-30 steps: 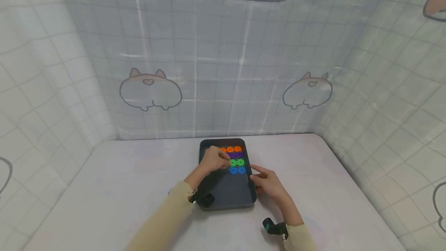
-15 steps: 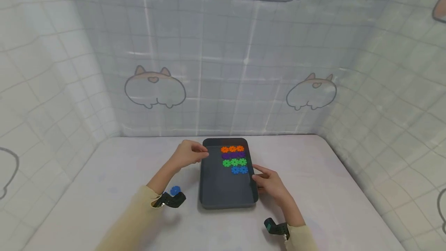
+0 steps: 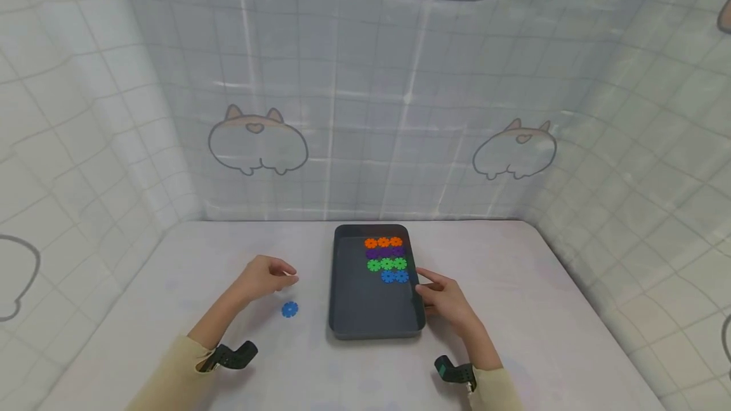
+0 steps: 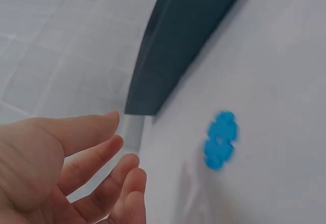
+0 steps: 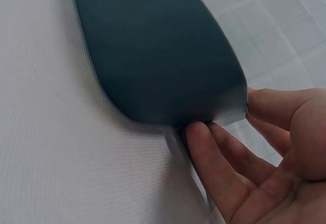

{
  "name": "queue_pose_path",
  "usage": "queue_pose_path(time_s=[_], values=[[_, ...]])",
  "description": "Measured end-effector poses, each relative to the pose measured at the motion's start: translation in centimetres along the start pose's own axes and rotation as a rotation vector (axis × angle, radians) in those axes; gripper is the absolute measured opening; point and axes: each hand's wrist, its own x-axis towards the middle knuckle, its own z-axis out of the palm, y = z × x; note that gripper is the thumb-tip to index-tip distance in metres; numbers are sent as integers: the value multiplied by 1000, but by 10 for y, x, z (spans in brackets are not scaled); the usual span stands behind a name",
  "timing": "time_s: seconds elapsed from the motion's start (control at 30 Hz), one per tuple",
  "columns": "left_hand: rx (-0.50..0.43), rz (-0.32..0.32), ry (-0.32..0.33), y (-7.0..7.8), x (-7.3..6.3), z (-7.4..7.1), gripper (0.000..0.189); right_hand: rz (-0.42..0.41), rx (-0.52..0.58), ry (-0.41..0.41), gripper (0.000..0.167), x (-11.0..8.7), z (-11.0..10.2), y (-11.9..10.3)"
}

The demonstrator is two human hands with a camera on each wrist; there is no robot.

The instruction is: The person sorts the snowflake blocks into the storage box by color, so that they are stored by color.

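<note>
A dark grey tray (image 3: 371, 319) holds rows of small flower-shaped plastic discs: orange discs (image 3: 383, 242), purple discs (image 3: 385, 252), green discs (image 3: 387, 264) and two blue discs (image 3: 395, 276). Left of the tray, a loose blue disc (image 3: 290, 309) lies on the table. My left hand (image 3: 265, 278) is just beyond that disc, thumb and fingers apart, with nothing between them; the left wrist view shows the gap in front of the loose blue disc (image 4: 220, 140). At the tray's right side, my right hand (image 3: 448, 300) holds the wall, thumb at the rim and fingers against the outside.
The white table (image 3: 365, 376) carries the tray near its middle. Behind it hangs a grid-patterned curtain (image 3: 365, 106) with cartoon dog drawings, and similar sheets close off both sides. A dark wrist camera (image 3: 231, 355) sits on the left wrist, another wrist camera (image 3: 454, 370) on the right.
My left hand has moved left out of the tray, over its left rim and back toward the loose blue disc, which has come into full view. The right hand keeps its place at the tray.
</note>
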Motion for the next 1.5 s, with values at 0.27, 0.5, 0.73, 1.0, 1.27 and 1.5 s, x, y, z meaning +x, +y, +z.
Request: queue_pose_path(time_s=[0.27,0.5,0.73,1.0,1.27,1.5], values=[[18,-50,-3,-29,-16,5,23,2,-3,1,47,0,0,1],[84,18,9,-42,-27,14,19,-1,-1,-7,47,1,2,1],[103,46,-1,-39,-31,20,26,7,3,-1,47,0,2,0],[113,62,10,-37,-30,25,29,10,-11,3,47,1,0,-1],[100,42,51,-34,-31,30,25,8,-9,-2,48,0,1,-2],[-17,38,79,-29,-29,31,18,11,1,-6,48,0,0,-2]])
